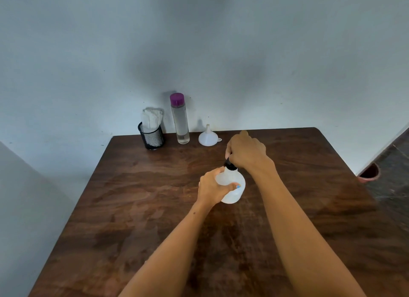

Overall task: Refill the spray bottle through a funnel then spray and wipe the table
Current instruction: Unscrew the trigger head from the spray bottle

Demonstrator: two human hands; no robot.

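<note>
This looks like a plain room in a home. A dark wood-grain surface (137, 208) is pushed against a bare pale blue-grey wall (199, 42). At about 11 o'clock on it stands a black mesh holder (151, 139) stuffed with a white cloth (151, 118) (the sort of cup usually kept for pens). At 3 o'clock, past the surface's edge, dark stone-like floor (391, 175) shows, with a reddish pot (369, 174) on it.

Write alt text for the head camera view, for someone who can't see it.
Two bare hands work a translucent spray bottle on a brown wooden table: the left hand grips its body, the right hand its black sprayer top. Against the far wall stand a mesh cup holding a white cloth, a purple-capped bottle and an upturned white funnel.
</note>
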